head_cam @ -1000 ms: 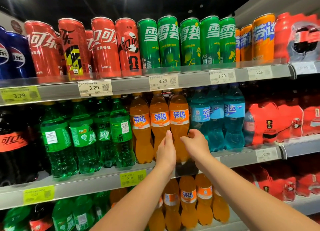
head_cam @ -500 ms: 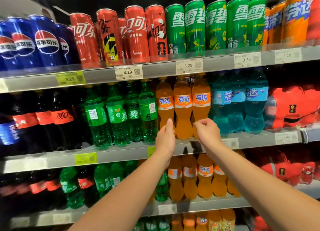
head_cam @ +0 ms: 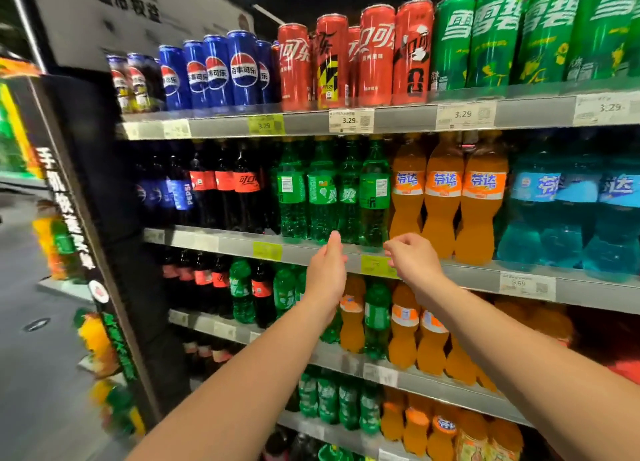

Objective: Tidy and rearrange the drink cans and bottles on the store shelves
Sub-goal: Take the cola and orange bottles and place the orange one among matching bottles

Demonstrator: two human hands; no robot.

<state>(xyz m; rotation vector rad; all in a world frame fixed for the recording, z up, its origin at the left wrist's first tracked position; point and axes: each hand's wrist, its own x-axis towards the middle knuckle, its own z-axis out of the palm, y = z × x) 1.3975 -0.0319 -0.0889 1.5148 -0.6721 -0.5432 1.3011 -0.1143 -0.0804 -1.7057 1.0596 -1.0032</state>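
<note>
Both hands off orange bottles (head_cam: 444,197); left hand (head_cam: 325,273), right hand (head_cam: 414,261) empty before green bottles (head_cam: 374,194).

We held both bare arms stretched forward and upward, forearms converging toward the middle. Our left hand (head_cam: 325,273) was flat and edge-on, fingers straight and together, thumb side up, holding nothing. Our right hand (head_cam: 414,258) sat just beside it, apart from it, wrist bent, fingers curled loosely downward with the thumb near the fingertips, nothing gripped in it.
</note>
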